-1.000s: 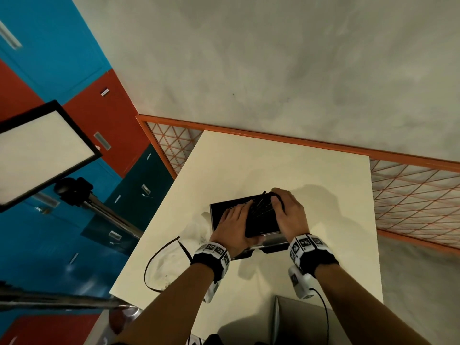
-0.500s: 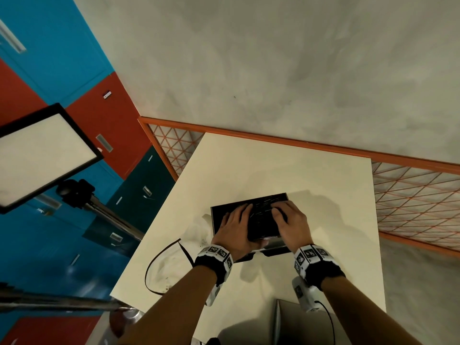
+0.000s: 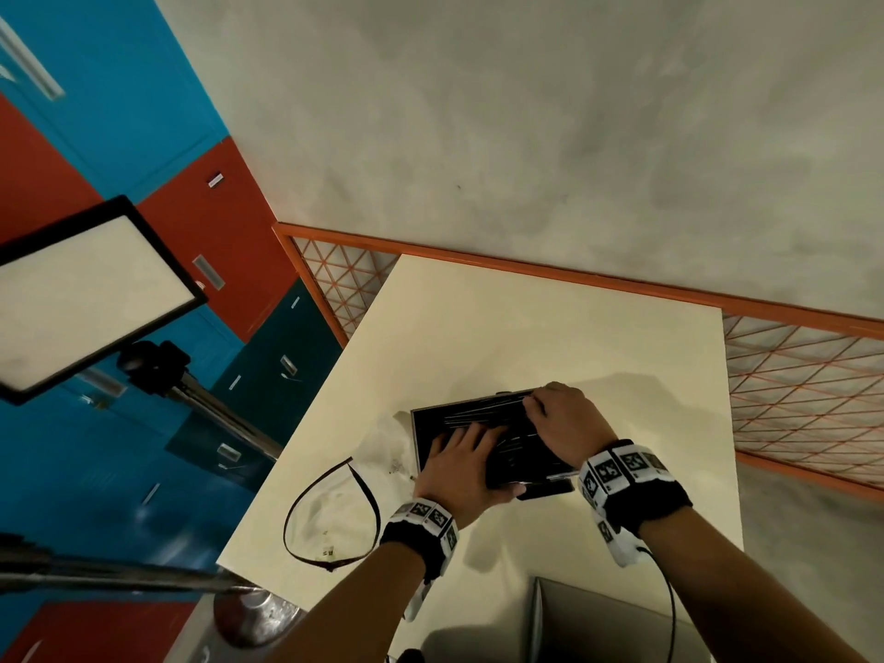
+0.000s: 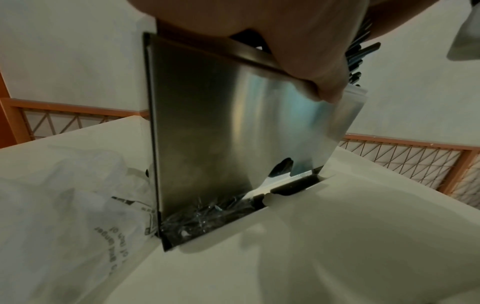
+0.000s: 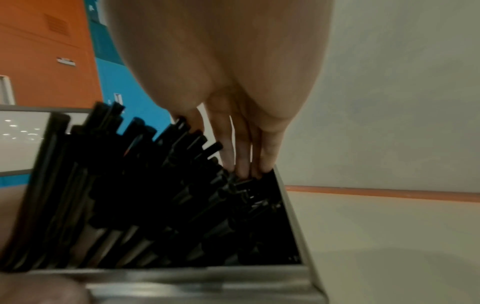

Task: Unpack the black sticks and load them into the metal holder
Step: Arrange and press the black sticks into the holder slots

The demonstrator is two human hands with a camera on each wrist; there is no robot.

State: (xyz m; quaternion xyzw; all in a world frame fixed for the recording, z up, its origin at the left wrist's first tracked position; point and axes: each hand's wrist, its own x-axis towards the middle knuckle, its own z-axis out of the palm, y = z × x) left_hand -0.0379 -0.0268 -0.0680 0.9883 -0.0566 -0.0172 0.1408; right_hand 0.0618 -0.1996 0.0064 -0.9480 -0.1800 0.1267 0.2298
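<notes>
The metal holder stands tilted on the cream table, its steel back facing the left wrist camera. Several black sticks lie fanned inside it, and their ends rise above the rim. My left hand grips the holder's near edge: the thumb is curled over the rim while the fingers lie on the sticks. My right hand is at the far right corner, and its straight fingertips press on the stick ends.
A crumpled clear plastic bag with a black looped strip lies left of the holder, also seen in the left wrist view. A grey box sits at the table's near edge. An orange mesh fence borders the table. A light panel on a stand is at left.
My right hand has moved from the middle of the sticks to the holder's far right corner. The sticks now lie spread flatter in the holder. The left hand stays on the near edge.
</notes>
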